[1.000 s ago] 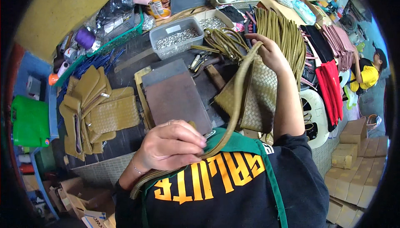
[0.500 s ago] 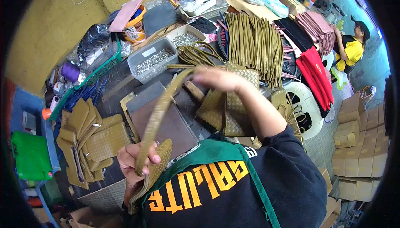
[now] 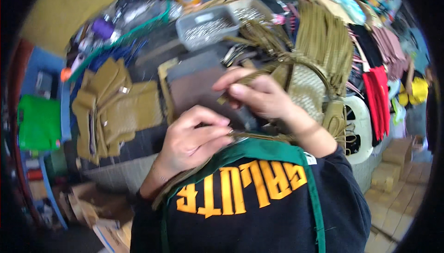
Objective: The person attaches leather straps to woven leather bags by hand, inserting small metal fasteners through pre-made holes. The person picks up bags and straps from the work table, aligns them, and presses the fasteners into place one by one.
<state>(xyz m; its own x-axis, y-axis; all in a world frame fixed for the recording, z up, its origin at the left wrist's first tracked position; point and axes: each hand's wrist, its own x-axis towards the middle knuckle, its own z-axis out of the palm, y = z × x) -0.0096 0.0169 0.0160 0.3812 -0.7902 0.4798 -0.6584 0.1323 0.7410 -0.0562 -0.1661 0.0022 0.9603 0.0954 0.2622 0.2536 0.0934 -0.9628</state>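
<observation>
My right hand (image 3: 261, 93) pinches an olive strap near its end (image 3: 222, 100); the rest of the strap arcs away to the right over a woven olive piece (image 3: 305, 93). Lower and to the left, the fingertips of my left hand (image 3: 194, 137) are pressed together at the edge of an olive pouch (image 3: 273, 136) held against my apron. A tiny shiny bit shows at those fingertips, too small to name. Much of the pouch is hidden behind my left hand and forearm. The two hands are close together but apart.
Stacked olive pouches (image 3: 132, 105) lie left of a dark board (image 3: 196, 82). Behind it stands a clear bin of metal fittings (image 3: 206, 31). Olive straps (image 3: 321, 40) hang at the right, near red fabric (image 3: 377, 100) and a white stool (image 3: 358, 123). Another person (image 3: 416, 90) is at far right.
My right hand has come back toward my left hand, bringing the strap's end near the pouch. My left hand has risen and now pinches the pouch edge. The view has shifted left.
</observation>
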